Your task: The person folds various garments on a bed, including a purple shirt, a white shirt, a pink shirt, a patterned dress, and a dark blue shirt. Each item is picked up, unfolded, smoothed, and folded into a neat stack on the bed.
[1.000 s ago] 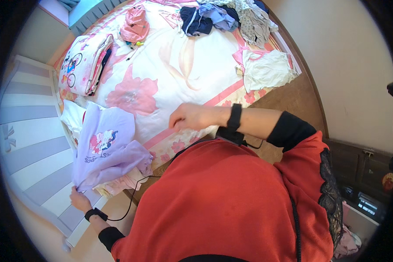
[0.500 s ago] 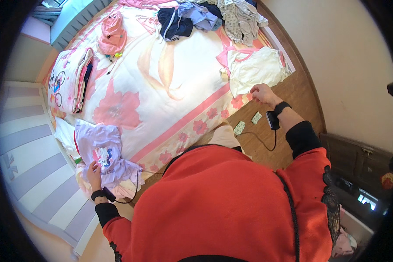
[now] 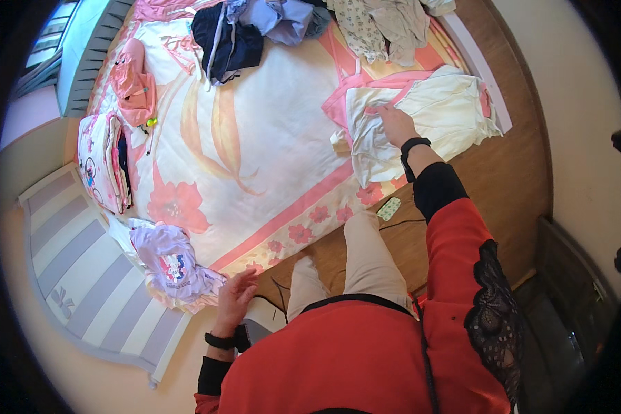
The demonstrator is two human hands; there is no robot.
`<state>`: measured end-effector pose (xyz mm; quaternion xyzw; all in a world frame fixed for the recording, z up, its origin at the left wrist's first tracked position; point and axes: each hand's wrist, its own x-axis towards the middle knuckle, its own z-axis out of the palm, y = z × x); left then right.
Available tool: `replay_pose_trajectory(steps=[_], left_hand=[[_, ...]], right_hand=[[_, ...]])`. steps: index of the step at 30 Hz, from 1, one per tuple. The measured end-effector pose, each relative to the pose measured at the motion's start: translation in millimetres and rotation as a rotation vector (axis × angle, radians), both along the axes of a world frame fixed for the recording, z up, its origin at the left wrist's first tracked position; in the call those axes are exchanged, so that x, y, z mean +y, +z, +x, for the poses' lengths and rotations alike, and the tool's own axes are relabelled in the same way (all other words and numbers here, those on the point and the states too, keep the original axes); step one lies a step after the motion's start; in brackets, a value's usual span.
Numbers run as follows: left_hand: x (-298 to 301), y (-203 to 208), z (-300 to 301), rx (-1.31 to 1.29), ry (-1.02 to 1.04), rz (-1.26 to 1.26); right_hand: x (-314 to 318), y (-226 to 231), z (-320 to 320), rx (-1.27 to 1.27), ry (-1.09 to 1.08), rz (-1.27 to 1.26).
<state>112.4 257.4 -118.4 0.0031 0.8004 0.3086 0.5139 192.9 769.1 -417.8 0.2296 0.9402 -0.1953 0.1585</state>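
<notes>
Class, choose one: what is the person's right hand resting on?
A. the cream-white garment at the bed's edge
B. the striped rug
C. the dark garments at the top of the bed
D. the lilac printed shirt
A: the right hand lies flat on the cream-white garment, while the left hand is beside the lilac printed shirt.

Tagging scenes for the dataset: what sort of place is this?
Most likely a home bedroom. A bed with a floral bedspread strewn with clothes, a striped rug beside it on the floor, and a cream garment under the right hand.
</notes>
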Motion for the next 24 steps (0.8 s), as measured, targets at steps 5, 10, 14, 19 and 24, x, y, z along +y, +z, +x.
replay_pose_trajectory(steps=[5,10,14,19,24], left_hand=[[44.7,-2.6,-0.8,-0.050,0.021,-0.052],[72.1,-10.6,-8.7,-0.038,0.017,-0.079],[85.0,-19.5,-4.7,-0.047,0.016,-0.041],[82.7,-22.3,7.4,-0.031,-0.035,-0.025],[77.3,-27.3,10.5,0.035,-0.138,0.052]], right_hand=[[7.1,-18.0,-21.5,-0.125,0.069,-0.037],[13.4,-18.7,-21.6,-0.093,-0.002,-0.045],[12.5,-20.7,-18.8,0.020,-0.018,0.017],[5.7,-21.4,-5.2,0.205,0.019,0.049],[-4.0,17.2,22.1,0.385,-0.245,-0.160]])
